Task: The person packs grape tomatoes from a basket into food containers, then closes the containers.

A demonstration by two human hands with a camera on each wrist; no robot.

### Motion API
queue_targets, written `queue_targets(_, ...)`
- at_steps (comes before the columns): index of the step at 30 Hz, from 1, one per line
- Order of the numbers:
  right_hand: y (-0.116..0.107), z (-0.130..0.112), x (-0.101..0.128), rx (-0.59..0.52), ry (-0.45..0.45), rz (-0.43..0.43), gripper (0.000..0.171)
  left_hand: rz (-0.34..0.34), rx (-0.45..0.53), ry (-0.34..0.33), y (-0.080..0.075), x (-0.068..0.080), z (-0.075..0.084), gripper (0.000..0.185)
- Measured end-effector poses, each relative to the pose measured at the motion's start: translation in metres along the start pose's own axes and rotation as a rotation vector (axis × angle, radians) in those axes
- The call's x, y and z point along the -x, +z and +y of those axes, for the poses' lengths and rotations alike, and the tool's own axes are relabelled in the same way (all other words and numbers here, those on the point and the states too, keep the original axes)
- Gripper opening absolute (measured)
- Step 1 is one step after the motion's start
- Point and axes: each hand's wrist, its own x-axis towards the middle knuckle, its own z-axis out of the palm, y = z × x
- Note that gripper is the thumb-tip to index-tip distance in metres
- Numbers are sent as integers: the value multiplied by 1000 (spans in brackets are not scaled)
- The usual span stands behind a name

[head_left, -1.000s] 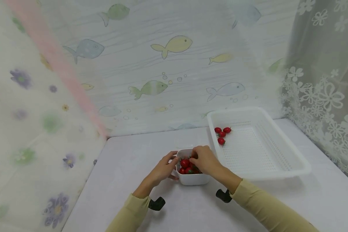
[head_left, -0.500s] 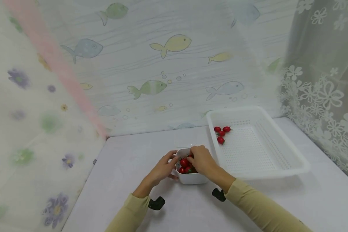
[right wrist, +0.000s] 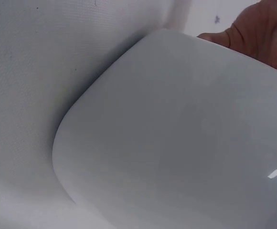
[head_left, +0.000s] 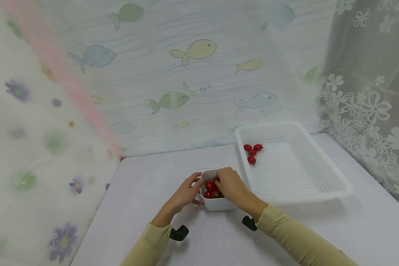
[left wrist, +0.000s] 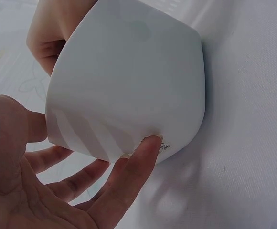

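A small white square container stands on the white table and has several red cherry tomatoes with green stems in it. My left hand holds its left side, with the thumb by the rim and the fingers spread along the wall; in the left wrist view the fingertips press the smooth white side. My right hand reaches over the right rim, its fingers down among the tomatoes. The fingertips are hidden, so whether they pinch a tomato cannot be seen. In the right wrist view the container's wall blocks them.
A large white perforated basket sits behind and to the right, with several cherry tomatoes in its left corner. Behind the container lies a faint clear object. Fish-patterned and floral curtains close off the back and sides.
My right hand has shifted slightly left and deeper over the container. The left hand keeps its hold. The tomatoes in the basket look the same, and the head view has turned a little.
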Motion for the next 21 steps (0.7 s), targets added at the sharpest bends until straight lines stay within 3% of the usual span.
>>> queue_targets(5,-3,0,1,-66,-18,-8,13,6,1,-2,0,0,0,44)
queue_targets(10,-17,2,8,-166,-78,-68,9,9,0,-6,0,0,1,45)
queue_targets(15,-46,6,19,-207,-137,-111,18,2,1,-9,-1,-1,3,45)
queue_targets(21,-88,16,27,-168,-177,-101,21,-7,8,-11,-2,0,3,44)
